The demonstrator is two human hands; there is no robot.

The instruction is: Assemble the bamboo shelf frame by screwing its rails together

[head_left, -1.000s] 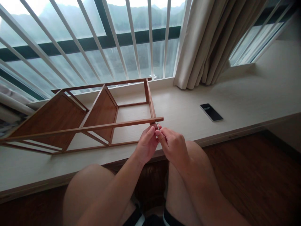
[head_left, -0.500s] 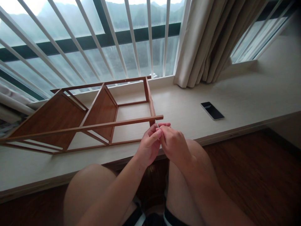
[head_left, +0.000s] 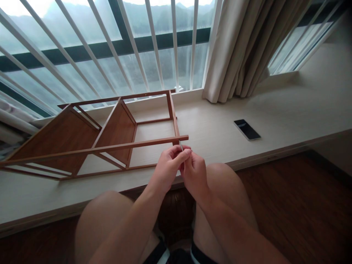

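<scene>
A brown wooden shelf frame (head_left: 90, 132) lies on its side on the pale window ledge (head_left: 214, 132). Its near rail ends at about the middle of the view. Just under that rail end, my left hand (head_left: 167, 167) and my right hand (head_left: 194, 174) are pressed together, fingers curled. Between their fingertips they pinch a thin metal tool (head_left: 180, 146), whose tip points up at the rail end. Which hand carries most of the grip I cannot make out.
A black phone (head_left: 246, 129) lies flat on the ledge to the right. Beige curtains (head_left: 242, 47) hang at the back right, white window bars (head_left: 110, 44) behind the frame. My bare knees sit below the ledge edge, dark wood floor (head_left: 297, 209) at right.
Both hands have shifted slightly left and closer together. My right hand has turned its fingers in under my left, and the metal tool stays at the rail end.
</scene>
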